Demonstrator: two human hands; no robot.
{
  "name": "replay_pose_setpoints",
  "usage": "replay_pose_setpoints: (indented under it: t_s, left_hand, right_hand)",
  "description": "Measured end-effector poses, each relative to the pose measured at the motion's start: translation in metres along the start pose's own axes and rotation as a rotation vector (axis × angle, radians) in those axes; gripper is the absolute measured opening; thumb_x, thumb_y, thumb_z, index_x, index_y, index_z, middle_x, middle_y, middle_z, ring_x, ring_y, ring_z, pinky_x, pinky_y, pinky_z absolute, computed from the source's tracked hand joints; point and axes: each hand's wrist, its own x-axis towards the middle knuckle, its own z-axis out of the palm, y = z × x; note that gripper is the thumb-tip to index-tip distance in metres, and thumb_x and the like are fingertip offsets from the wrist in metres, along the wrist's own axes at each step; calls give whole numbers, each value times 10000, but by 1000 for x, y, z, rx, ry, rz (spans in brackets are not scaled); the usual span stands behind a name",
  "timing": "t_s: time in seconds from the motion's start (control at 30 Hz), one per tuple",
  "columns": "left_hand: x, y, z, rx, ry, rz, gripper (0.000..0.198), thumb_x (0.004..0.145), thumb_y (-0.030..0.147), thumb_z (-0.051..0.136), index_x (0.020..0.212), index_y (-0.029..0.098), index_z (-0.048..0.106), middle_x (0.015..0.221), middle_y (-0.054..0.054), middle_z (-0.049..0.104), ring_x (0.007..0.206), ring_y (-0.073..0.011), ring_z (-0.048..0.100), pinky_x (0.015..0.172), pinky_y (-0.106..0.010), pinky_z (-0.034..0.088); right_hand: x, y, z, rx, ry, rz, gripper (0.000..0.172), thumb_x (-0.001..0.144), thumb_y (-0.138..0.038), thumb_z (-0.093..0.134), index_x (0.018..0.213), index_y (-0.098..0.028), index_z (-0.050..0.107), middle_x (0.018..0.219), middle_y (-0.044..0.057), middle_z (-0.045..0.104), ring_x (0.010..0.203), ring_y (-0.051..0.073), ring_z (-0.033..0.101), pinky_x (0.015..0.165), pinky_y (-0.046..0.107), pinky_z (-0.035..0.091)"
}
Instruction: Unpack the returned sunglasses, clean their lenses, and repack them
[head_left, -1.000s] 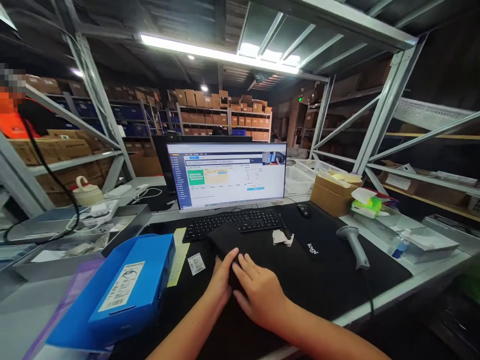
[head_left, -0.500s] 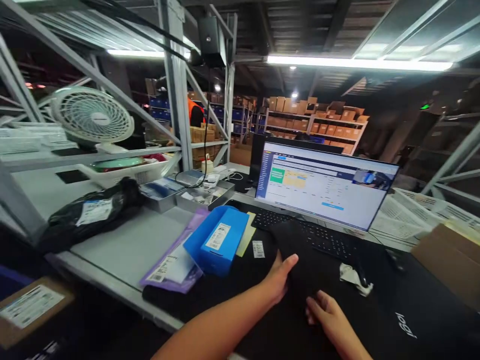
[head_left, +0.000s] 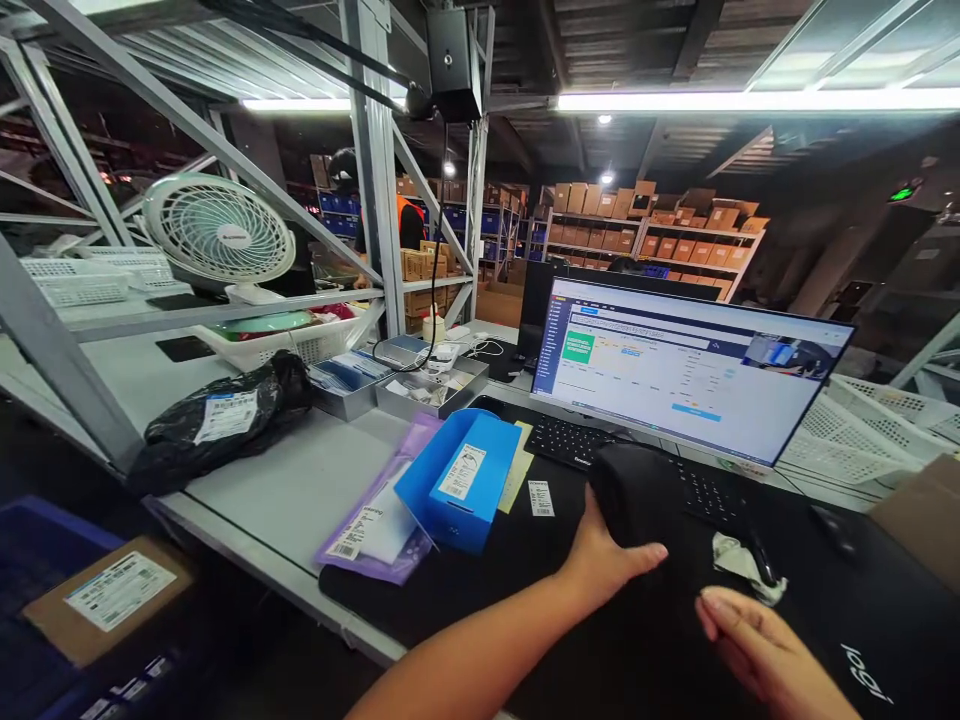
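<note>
My left hand (head_left: 604,560) is wrapped round one side of a dark, rounded black object (head_left: 634,490), its thumb sticking out to the right. The object blends into the black desk mat, so its exact kind is unclear. To the right, my right hand (head_left: 750,635) hovers over the mat with its fingers curled and thumb pressed against them; what they pinch, if anything, is hidden. Left of my hands stands an open blue box (head_left: 469,515) with a white label, partly on a purple plastic bag (head_left: 367,560). A small white sticker (head_left: 540,498) lies between box and left hand.
Behind are a monitor (head_left: 675,370) and a black keyboard (head_left: 562,445). A crumpled white scrap (head_left: 739,565) and a mouse (head_left: 832,530) lie rightward. Leftward are a wrapped black parcel (head_left: 225,415), metal trays (head_left: 431,395) and a fan (head_left: 221,235). A carton (head_left: 105,605) sits lower left.
The camera view has shifted, so the scene sits further right or left of before. My right hand is further from the left hand, and the black object shows more clearly in the left.
</note>
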Motion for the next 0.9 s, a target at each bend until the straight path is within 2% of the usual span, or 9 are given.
replay_pose_setpoints:
  t_s: [0.17, 0.23, 0.33, 0.43, 0.57, 0.63, 0.7, 0.8, 0.9]
  left_hand:
    - [-2, 4, -5, 784, -251, 204, 1157, 480, 387, 884, 1489, 232, 339, 1289, -137, 567, 1167, -368, 555, 1051, -532, 429]
    - [-2, 7, -9, 885, -395, 248, 1149, 468, 368, 878, 1487, 240, 361, 1228, -122, 597, 1093, -358, 589, 1003, -517, 470]
    - [-2, 12, -14, 840, -448, 245, 1106, 460, 307, 869, 1463, 274, 405, 1227, -94, 619, 1089, -343, 602, 1001, -480, 476]
    - [0, 10, -15, 702, -389, 177, 1020, 533, 299, 844, 1456, 273, 409, 1301, -94, 604, 1170, -334, 578, 1064, -468, 426]
    - [7, -1, -13, 172, -28, -190, 824, 585, 420, 852, 1314, 201, 535, 1298, -119, 626, 1228, -343, 560, 1098, -460, 387]
    - [11, -8, -14, 30, 77, -290, 675, 729, 521, 726, 1280, 181, 532, 1298, -133, 624, 1231, -324, 565, 1072, -455, 413]
    - [15, -12, -16, -37, 128, -332, 568, 819, 547, 613, 1242, 176, 535, 1277, -133, 633, 1219, -299, 579, 1035, -434, 447]
    - [16, -14, -17, -158, 176, -379, 476, 808, 490, 630, 1169, 188, 560, 1159, -87, 683, 1148, -260, 624, 974, -380, 493]
    - [10, -16, -12, -258, 158, -402, 444, 713, 366, 709, 1107, 192, 596, 1036, -44, 716, 1068, -245, 659, 926, -352, 518]
  right_hand:
    - [20, -62, -27, 146, 154, -80, 520, 696, -676, 704, 584, -204, 518, 491, -98, 182, 429, 54, 117, 418, 225, 105]
    - [34, -85, -29, 31, 156, -69, 489, 677, -634, 702, 568, -194, 517, 446, -108, 187, 407, 47, 124, 412, 213, 84]
    - [52, -110, -21, -234, 97, -82, 483, 639, -630, 664, 511, -195, 497, 389, -89, 247, 364, 51, 175, 397, 221, 89]
    - [62, -123, -17, -349, 183, -194, 407, 707, -557, 658, 614, -166, 590, 401, -57, 383, 377, 73, 302, 401, 214, 177]
    - [52, -119, -15, -340, 378, -284, 359, 824, -468, 600, 995, -158, 659, 539, -34, 575, 412, 103, 466, 427, 213, 326]
    - [41, -105, -6, -261, 320, -337, 382, 876, -440, 532, 1122, -164, 627, 644, -6, 648, 470, 135, 574, 464, 234, 431]
    - [33, -85, 9, -235, 111, -372, 332, 895, -372, 507, 1117, -169, 647, 825, 54, 718, 706, 195, 699, 636, 313, 558]
    - [35, -56, 25, -449, 37, -482, 343, 888, -224, 516, 1204, -172, 640, 1247, 124, 657, 1188, 250, 604, 1041, 441, 459]
    - [53, -40, 25, -609, 166, -491, 522, 887, -235, 555, 1392, -134, 473, 1446, 174, 465, 1363, 260, 430, 1167, 457, 306]
